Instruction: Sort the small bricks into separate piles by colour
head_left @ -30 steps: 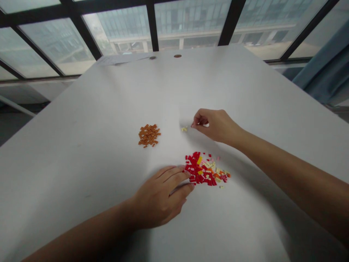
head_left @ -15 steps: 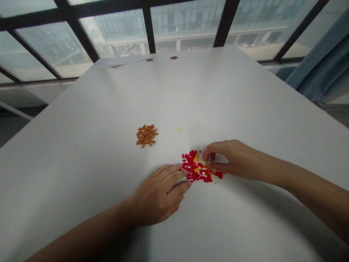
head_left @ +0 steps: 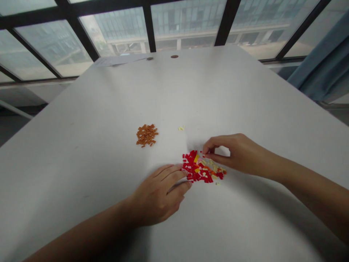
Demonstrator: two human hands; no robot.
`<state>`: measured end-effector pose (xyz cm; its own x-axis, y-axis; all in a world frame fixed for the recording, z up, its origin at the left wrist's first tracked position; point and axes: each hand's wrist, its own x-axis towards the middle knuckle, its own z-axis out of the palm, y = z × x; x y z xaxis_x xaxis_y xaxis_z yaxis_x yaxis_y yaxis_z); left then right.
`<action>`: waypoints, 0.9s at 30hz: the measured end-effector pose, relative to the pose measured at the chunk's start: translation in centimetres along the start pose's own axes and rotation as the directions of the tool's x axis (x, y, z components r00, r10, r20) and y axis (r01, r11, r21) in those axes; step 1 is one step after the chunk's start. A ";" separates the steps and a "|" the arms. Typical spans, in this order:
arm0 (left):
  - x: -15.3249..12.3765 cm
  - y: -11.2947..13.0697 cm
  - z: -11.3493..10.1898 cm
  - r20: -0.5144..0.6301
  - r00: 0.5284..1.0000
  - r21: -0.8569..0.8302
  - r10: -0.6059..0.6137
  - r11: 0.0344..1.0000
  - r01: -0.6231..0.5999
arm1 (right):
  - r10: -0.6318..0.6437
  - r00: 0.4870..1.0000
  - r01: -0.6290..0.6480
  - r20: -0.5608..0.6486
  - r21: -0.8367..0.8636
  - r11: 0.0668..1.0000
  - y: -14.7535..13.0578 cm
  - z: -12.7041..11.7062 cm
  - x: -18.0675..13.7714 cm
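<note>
View from a head camera, looking down on a wide pale grey tabletop (head_left: 245, 91) by big windows (head_left: 177, 22).

Sorting by colour looks to be in hand, approx. a third done at a guess. Done: a tidy heap of orange-brown bricks (head_left: 146, 135) lies on its own, left of centre. A few pale yellow bits (head_left: 181, 128) lie just right of it, a group barely begun. Left to do: the mixed pile (head_left: 201, 169) nearer the person, mostly red w/ some yellow, orange, pink and cream pieces mixed in. No red group is set apart yet.

The left hand (head_left: 160, 196) lies flat, palm down, fingers stretched fwd and loosely spread, tips touching the pile's near-left edge. It holds nothing.

The right hand (head_left: 237, 153) hovers at the pile's far-right edge, thumb and forefinger pinched narrow. I cannot tell whether a piece sits btwn them.

Containers: none in view. No tray, bowl or box; every piece lies loose on the tabletop.

At the far edge lie a sheet of paper (head_left: 120, 60) and two small dark round spots (head_left: 174, 56). A blue curtain (head_left: 321, 65) hangs at the right.
</note>
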<state>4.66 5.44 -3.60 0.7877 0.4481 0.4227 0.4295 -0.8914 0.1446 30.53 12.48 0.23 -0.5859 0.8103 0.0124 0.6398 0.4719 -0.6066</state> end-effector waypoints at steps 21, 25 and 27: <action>0.0 0.0 -0.2 -0.016 1.000 0.001 -0.001 1.000 0.001 | -0.017 0.993 0.001 -0.120 -0.131 0.991 1.1 0.8 4.5; 0.0 0.1 -0.1 -0.020 1.000 0.014 0.003 1.000 -0.003 | -0.054 0.995 0.068 0.086 -0.163 0.984 0.0 0.1 1.6; 0.0 0.1 0.0 -0.022 1.000 0.014 0.005 1.000 -0.005 | -0.024 0.994 0.042 0.107 -0.166 0.985 -0.5 0.2 0.6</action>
<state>4.66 5.32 -3.56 0.7800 0.4417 0.4433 0.4317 -0.8926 0.1299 29.69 12.67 0.38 -0.6509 0.7570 -0.0576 0.6884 0.5565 -0.4653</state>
